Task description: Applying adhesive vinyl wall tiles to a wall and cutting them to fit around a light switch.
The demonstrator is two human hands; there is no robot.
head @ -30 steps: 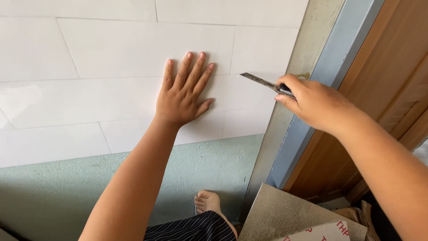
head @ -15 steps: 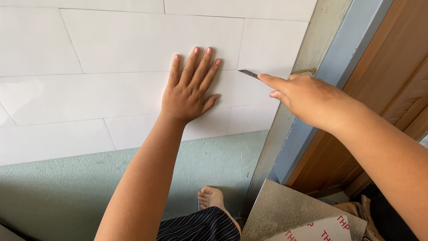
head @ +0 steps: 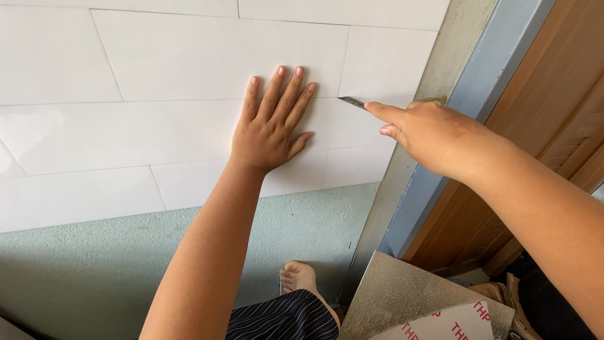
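Since the earlier frames the right hand (head: 434, 135) has slid leftward along the wall, so the blade (head: 352, 101) now shows only a short tip beyond the forefinger; before, more of the knife was in sight. The left hand (head: 272, 126) has kept its place, flat on the tiles (head: 157, 132).

Two hands are in view, both the person's own. One knife is seen, and one bare foot (head: 297, 276) below. Three rows of white tiles cross the wall, with parts of about eight tiles showing.

The right grip is closed on the knife, forefinger laid along its back; the handle is hidden inside the fist, save a yellowish bit (head: 434, 99) past the knuckles. The blade tip lies just left of that grip, touching or nearly touching the tile surface near a seam; which cannot be told. The left grip is open, fingers spread, palm pressed to the tile just left of the blade.

Right of the knife grip stand a grey post (head: 440, 69) and a wooden door (head: 553, 113), cut off by the frame edge. Below it, a grey board (head: 409, 296) and a printed sheet (head: 440, 324) are partly cut off. Striped cloth (head: 283, 318) covers the leg.
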